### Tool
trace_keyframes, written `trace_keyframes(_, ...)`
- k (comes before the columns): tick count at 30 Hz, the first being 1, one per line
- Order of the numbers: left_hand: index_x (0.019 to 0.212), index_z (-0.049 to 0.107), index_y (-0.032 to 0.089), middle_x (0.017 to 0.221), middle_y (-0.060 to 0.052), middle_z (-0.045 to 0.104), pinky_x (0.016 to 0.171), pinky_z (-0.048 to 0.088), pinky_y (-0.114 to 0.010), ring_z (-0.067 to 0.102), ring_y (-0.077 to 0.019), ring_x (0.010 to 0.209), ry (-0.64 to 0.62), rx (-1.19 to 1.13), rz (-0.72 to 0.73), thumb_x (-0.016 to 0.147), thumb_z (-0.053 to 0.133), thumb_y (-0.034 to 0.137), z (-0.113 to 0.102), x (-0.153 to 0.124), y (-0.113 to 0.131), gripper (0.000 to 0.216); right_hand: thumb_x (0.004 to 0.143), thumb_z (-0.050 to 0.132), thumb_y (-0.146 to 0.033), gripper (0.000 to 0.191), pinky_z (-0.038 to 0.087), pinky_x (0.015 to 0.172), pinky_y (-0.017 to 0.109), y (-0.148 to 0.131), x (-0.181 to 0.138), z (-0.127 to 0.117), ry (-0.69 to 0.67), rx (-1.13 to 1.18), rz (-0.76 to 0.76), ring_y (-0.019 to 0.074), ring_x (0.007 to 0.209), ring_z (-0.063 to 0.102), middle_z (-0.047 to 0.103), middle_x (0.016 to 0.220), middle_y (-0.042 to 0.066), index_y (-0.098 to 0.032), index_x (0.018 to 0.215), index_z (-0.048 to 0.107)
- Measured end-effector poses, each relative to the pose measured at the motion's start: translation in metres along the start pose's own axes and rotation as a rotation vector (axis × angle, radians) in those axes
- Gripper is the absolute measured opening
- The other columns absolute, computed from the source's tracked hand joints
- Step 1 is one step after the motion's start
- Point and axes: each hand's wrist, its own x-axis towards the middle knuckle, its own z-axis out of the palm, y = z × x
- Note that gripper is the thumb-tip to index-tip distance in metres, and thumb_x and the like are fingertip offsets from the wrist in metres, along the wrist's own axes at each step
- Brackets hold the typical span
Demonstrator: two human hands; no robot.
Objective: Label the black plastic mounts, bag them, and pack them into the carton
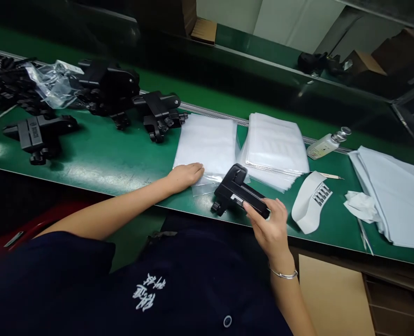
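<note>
My right hand is closed round one end of a black plastic part, held just above the front edge of the green table. My left hand lies on the near edge of a stack of clear plastic bags, its fingers together and lightly curled against the bags. A second, thicker stack of bags lies just right of the first.
Several more black parts and a crumpled bag lie at the left. A label sheet, a small bottle, a crumpled tissue and a pile of white sheets lie at the right.
</note>
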Motion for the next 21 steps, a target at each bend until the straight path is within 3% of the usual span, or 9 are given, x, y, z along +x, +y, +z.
trace_keyframes(3,0.137,0.055,0.014,0.142,-0.015,0.056,0.102,0.05,-0.041,0.053,-0.0269,0.132,0.012,-0.071,0.12,0.102,0.036,0.03,-0.004,-0.006,0.011,0.042,0.086,0.061,-0.003,0.064,0.042,0.102,0.051,-0.003,-0.006,-0.016,0.096,-0.104,0.05,0.0232,0.106,0.055,0.051,0.113,0.008,-0.04,0.138,0.052)
trace_keyframes(6,0.149,0.039,0.016,0.155,-0.016,0.041,0.117,0.032,-0.048,0.04,-0.03,0.143,-0.1,-0.133,0.248,0.098,0.038,0.058,0.001,-0.016,0.038,0.067,0.086,0.063,-0.006,0.061,0.043,0.101,0.049,-0.005,-0.006,-0.026,0.148,-0.099,0.093,0.0226,0.105,0.057,0.052,0.112,0.008,-0.04,0.137,0.054)
trace_keyframes(8,0.151,0.036,0.014,0.156,-0.017,0.037,0.12,0.025,-0.05,0.036,-0.0314,0.145,-0.179,-0.156,0.313,0.096,0.035,0.065,0.006,-0.023,0.056,0.075,0.088,0.063,-0.009,0.058,0.045,0.098,0.048,-0.004,-0.005,-0.029,0.177,-0.071,0.119,0.0224,0.104,0.058,0.053,0.112,0.007,-0.04,0.135,0.055)
trace_keyframes(11,0.15,0.038,0.013,0.155,-0.018,0.039,0.12,0.024,-0.049,0.034,-0.031,0.146,-0.212,-0.184,0.344,0.098,0.03,0.062,0.012,-0.026,0.073,0.073,0.088,0.062,-0.009,0.057,0.047,0.094,0.046,-0.002,-0.006,-0.032,0.202,-0.044,0.14,0.0225,0.104,0.058,0.054,0.113,0.007,-0.04,0.135,0.055)
trace_keyframes(14,0.15,0.038,0.014,0.155,-0.017,0.04,0.119,0.025,-0.05,0.033,-0.0315,0.146,-0.217,-0.174,0.269,0.099,0.033,0.057,0.01,-0.02,0.085,0.067,0.088,0.061,-0.009,0.058,0.047,0.093,0.046,0.002,-0.012,-0.035,0.229,-0.027,0.157,0.0232,0.104,0.057,0.054,0.114,0.008,-0.039,0.136,0.055)
trace_keyframes(17,0.148,0.042,0.014,0.154,-0.016,0.041,0.121,0.022,-0.05,0.032,-0.0317,0.146,-0.249,-0.206,0.332,0.097,0.04,0.056,0.006,-0.013,0.095,0.065,0.087,0.063,-0.009,0.056,0.048,0.093,0.045,0.005,-0.022,-0.038,0.267,0.005,0.212,0.0238,0.107,0.056,0.055,0.117,0.008,-0.039,0.133,0.059)
trace_keyframes(19,0.149,0.041,0.016,0.155,-0.015,0.04,0.121,0.022,-0.05,0.032,-0.0312,0.146,-0.271,-0.236,0.354,0.098,0.04,0.054,0.005,-0.007,0.096,0.064,0.087,0.063,-0.012,0.049,0.048,0.093,0.043,0.005,-0.029,-0.038,0.31,0.092,0.317,0.0235,0.11,0.056,0.056,0.118,0.007,-0.039,0.129,0.064)
trace_keyframes(21,0.15,0.038,0.017,0.156,-0.014,0.039,0.12,0.024,-0.053,0.033,-0.0308,0.146,-0.257,-0.251,0.277,0.099,0.039,0.049,0.005,0.004,0.094,0.06,0.089,0.063,-0.019,0.038,0.049,0.096,0.043,0.005,-0.033,-0.036,0.388,0.281,0.517,0.0234,0.114,0.057,0.059,0.12,0.007,-0.036,0.123,0.068)
